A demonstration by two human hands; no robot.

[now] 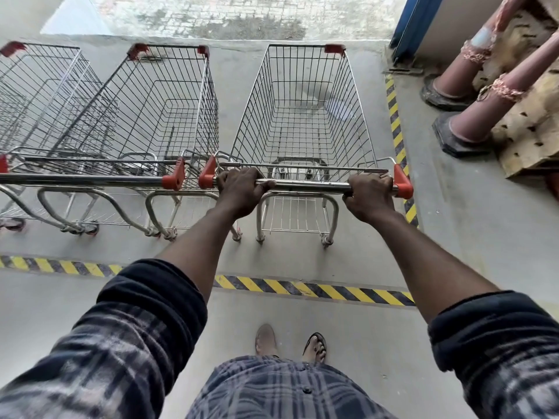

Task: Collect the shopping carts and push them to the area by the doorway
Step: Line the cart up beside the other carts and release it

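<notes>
Inside the yellow-and-black floor tape (302,287) near the open edge ahead, the cart (302,116) sits rightmost in a row, its red handle cap just beside the neighbouring cart (157,110). I've got both fists clamped round its handle bar (305,186), left hand (242,186) at one end, right hand (370,192) at the other. I reckon the trick is pushing evenly with both arms so it runs straight, not clipping that neighbour or veering right toward the pink posts (472,116).
</notes>
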